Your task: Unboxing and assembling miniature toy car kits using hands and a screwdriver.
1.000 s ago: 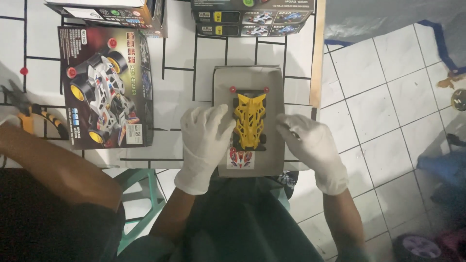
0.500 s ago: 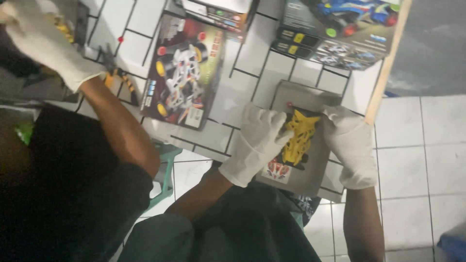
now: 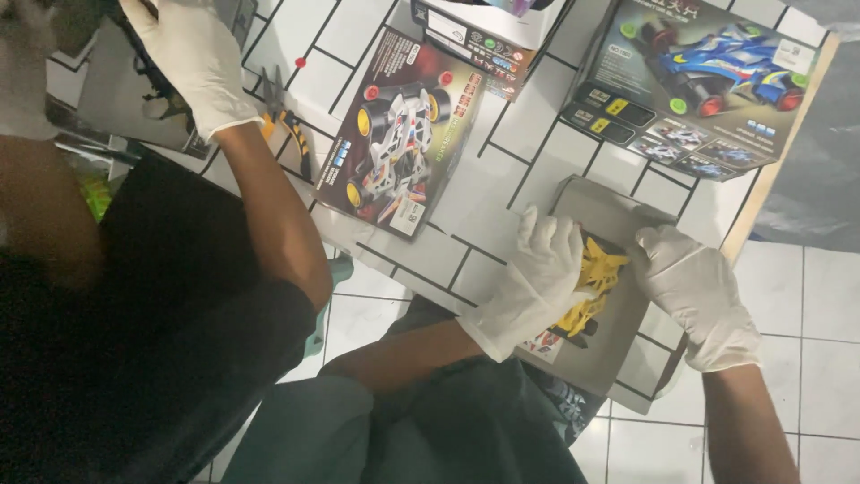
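White tiled floor [image 3: 806, 296] lies at lower right, beneath a white tabletop [image 3: 502, 179] ruled with dark grid lines and edged in pale wood. A co-worker in a dark shirt [image 3: 152, 332] fills the left of the view, a white-gloved hand [image 3: 193, 58] raised at the upper left over a grey sheet. Largest of the goods on the tabletop is a box with a blue toy racer on it [image 3: 699, 81] at upper right; next, a box with a white and red racer [image 3: 403, 134] at centre, and a white-sided box [image 3: 484, 31] at the top edge. Pliers with orange handles [image 3: 282, 116] lie just beside the co-worker's forearm.

Near the tabletop's front edge rests an open grey cardboard tray [image 3: 618, 332] — inside it a yellow toy car body [image 3: 591, 287]. The person's gloved left hand [image 3: 537, 278] lies over the car's left side, fingers bent and pressing on it; its grip is on the car. The gloved right hand [image 3: 694, 287] rests on the tray just beside the car's right side, fingers curled — whether they clamp anything cannot be told.
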